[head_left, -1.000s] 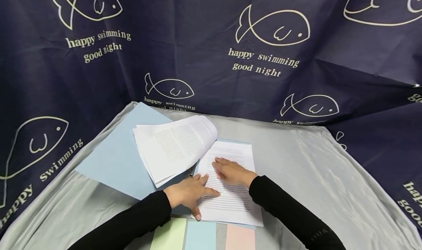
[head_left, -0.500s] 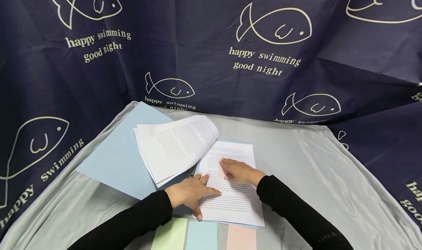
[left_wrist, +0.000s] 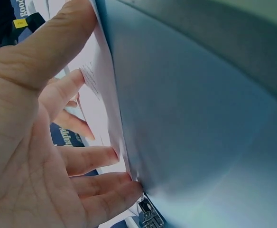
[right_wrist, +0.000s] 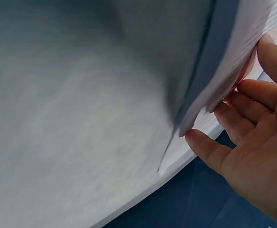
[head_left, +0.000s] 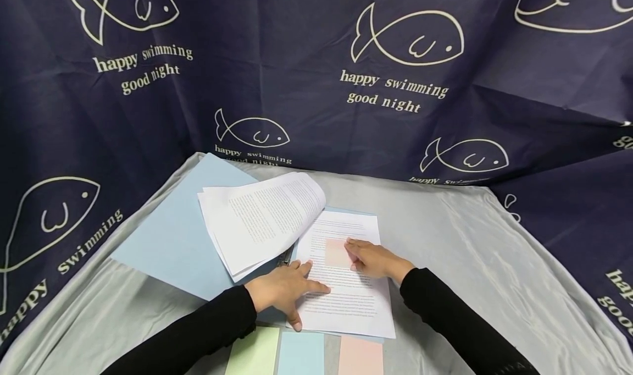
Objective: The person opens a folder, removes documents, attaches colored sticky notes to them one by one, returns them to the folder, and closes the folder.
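A pale pink sticky note lies flat on the printed page at the right side of an opened blue folder. My right hand has its fingertips on the note's right part, fingers mostly extended. Spread wide, my left hand presses the left edge of the same page, its thumb near the bottom corner. In the left wrist view the left fingers touch the paper next to the folder's metal clip. The right wrist view shows the right fingertips against the paper.
Turned-over printed sheets curl across the folder's left cover. Along the front lie a green note pad, a blue one and a pink one. Grey cloth covers the table; a dark fish-patterned curtain hangs behind.
My right hand has slid rightward over the page, uncovering more of the pink sticky note. The left hand holds its place on the paper.
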{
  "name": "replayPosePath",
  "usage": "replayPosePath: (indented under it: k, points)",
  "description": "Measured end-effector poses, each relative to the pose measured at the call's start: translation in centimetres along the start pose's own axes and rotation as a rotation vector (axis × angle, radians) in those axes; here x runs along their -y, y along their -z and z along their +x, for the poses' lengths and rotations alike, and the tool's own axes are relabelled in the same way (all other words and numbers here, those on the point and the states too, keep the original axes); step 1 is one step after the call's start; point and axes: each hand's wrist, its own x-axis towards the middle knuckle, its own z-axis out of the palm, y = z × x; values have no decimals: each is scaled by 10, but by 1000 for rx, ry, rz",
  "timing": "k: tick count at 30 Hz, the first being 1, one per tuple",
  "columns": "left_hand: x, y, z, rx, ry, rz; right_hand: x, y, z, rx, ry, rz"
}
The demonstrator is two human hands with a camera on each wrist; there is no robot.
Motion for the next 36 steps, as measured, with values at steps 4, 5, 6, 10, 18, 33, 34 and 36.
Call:
replayPosePath:
  k: [4,5,6,10,18,33,34,36]
  points:
    - [0,1,1,-6,5,17,-8,1,-7,-15,14,-8]
    - [0,1,0,-5,8,21,-10,2,-9,-12,11,-4]
    - [0,1,0,-5,10,27,-12,2,-10,-16,14,-10]
    - [0,1,1,2,17,38,-17,1,-13,-22,15,-17]
    - [0,4,2,24,28,8,-21,2,-13,-16,43,0]
    - [3,8,-42,-250,-216,-133,-23,3,-8,-11,20,42]
    - [4,7,-49,-260,-222,-151,-23,3,-8,-8,16,48]
    - [6,5,-62,-263,-221,-191,-23,3,-9,-8,9,48]
